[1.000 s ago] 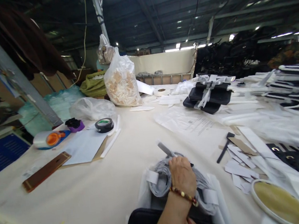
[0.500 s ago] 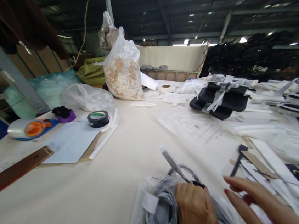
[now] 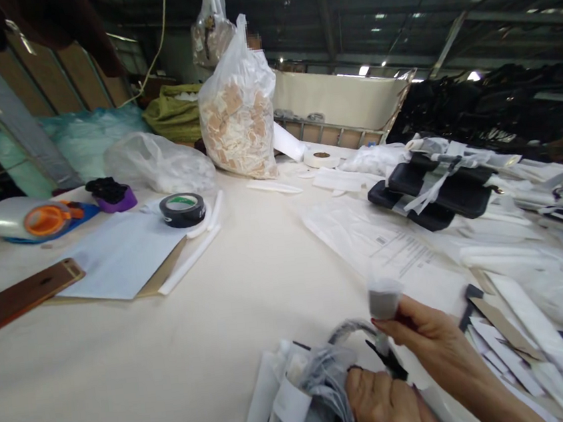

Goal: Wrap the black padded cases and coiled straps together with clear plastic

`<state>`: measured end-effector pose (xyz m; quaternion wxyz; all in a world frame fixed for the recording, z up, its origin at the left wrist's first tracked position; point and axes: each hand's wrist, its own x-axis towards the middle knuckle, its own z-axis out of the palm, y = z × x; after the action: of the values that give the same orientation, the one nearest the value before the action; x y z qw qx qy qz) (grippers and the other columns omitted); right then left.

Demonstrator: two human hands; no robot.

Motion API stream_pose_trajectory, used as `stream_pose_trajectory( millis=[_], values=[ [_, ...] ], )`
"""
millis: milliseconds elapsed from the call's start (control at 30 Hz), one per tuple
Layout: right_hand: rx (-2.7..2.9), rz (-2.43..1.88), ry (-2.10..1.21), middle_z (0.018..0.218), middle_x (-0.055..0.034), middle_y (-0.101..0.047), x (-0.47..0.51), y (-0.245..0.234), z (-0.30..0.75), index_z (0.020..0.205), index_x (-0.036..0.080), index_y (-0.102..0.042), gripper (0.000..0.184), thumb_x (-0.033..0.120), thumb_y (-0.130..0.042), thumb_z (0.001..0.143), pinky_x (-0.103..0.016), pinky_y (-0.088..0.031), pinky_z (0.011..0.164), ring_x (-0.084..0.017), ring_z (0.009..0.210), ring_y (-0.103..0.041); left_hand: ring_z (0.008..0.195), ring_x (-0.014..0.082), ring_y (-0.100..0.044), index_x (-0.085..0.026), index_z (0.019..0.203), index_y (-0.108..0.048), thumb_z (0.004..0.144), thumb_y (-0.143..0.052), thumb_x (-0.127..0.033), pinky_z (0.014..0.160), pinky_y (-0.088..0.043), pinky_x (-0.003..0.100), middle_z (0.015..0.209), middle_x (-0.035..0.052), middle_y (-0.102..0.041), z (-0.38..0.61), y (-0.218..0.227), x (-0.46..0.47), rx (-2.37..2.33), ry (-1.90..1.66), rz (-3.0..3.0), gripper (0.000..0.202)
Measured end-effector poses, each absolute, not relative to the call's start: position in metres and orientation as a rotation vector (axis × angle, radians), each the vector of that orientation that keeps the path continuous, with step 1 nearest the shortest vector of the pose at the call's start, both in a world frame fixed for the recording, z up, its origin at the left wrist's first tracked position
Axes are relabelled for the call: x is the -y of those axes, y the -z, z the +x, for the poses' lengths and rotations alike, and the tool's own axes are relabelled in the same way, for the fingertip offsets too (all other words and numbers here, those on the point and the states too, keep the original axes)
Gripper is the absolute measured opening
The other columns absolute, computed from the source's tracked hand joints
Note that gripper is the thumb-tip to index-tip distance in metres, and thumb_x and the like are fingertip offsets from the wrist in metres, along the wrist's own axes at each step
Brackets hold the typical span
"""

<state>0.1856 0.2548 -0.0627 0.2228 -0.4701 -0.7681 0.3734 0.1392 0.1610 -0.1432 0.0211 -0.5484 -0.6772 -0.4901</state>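
Observation:
My left hand (image 3: 387,404) is closed in a fist at the bottom of the view, gripping a grey bundle wrapped in clear plastic (image 3: 316,402). On the bundle's front sits a white paper band (image 3: 292,403). A grey loop like a handle (image 3: 349,327) rises behind the fist, with a black strap-like piece (image 3: 390,360) beside it. Just above, my right hand (image 3: 427,330) pinches a small white and grey wrapped piece (image 3: 385,297) between thumb and fingers; its exact kind does not show. The fist hides much of the bundle.
Left on the table (image 3: 141,360) lie a phone (image 3: 29,298), paper sheets (image 3: 125,254), black tape (image 3: 182,210) and a tape dispenser (image 3: 31,218). Behind stands a filled plastic bag (image 3: 239,121). Black wrapped pieces (image 3: 435,188) and white strips crowd the right.
My right hand has moved left and up from the table's right side and now pinches the upright wrapped piece. My left fist stays on the bundle. The view has shifted slightly.

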Motion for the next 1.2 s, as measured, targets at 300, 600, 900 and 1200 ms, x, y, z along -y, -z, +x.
stream_pose_trajectory(
  millis=[300, 600, 900, 1200],
  values=[
    [1.073, -1.421, -1.441, 0.06, -0.0016, -0.062, -0.265, 0.089, 0.221, 0.063, 0.013, -0.066, 0.04, 0.038, -0.086, 0.038, -0.018, -0.04, 0.045, -0.007, 0.048, -0.048, 0.05, 0.0164, -0.047, -0.02, 0.055, -0.039, 0.072, -0.041, -0.003, 0.053, -0.029, 0.034, 0.051, 0.0006, -0.047, 0.145, 0.135, -0.169, 2.023, 1.566, -1.422, 0.024],
    [1.724, -1.11, -1.431, 0.049, 0.0014, -0.056, -0.275, 0.062, 0.157, 0.065, 0.016, -0.062, 0.019, 0.034, -0.069, 0.063, -0.025, -0.038, 0.05, -0.011, 0.048, -0.048, 0.069, 0.024, -0.056, -0.018, 0.088, -0.056, 0.073, -0.045, -0.014, 0.065, -0.039, 0.037, 0.088, 0.0071, -0.065, 0.147, 0.145, -0.167, 2.148, 1.519, -1.46, 0.02],
    [1.672, -1.091, -1.546, 0.06, 0.0, -0.059, -0.28, 0.072, 0.176, 0.072, 0.016, -0.063, 0.023, 0.038, -0.069, 0.069, -0.026, -0.039, 0.057, -0.012, 0.057, -0.049, 0.07, 0.0242, -0.056, -0.019, 0.101, -0.053, 0.071, -0.05, -0.016, 0.068, -0.037, 0.037, 0.081, 0.0047, -0.064, 0.147, 0.136, -0.168, 2.292, 1.567, -1.532, 0.03],
    [1.519, -1.105, -1.67, 0.058, 0.0038, -0.054, -0.271, 0.081, 0.194, 0.074, 0.017, -0.06, 0.023, 0.035, -0.072, 0.068, -0.021, -0.031, 0.05, -0.007, 0.053, -0.042, 0.066, 0.0214, -0.053, -0.024, 0.088, -0.057, 0.073, -0.043, -0.01, 0.066, -0.033, 0.036, 0.07, 0.001, -0.06, 0.143, 0.132, -0.166, 2.29, 1.713, -1.631, 0.025]
  ],
)
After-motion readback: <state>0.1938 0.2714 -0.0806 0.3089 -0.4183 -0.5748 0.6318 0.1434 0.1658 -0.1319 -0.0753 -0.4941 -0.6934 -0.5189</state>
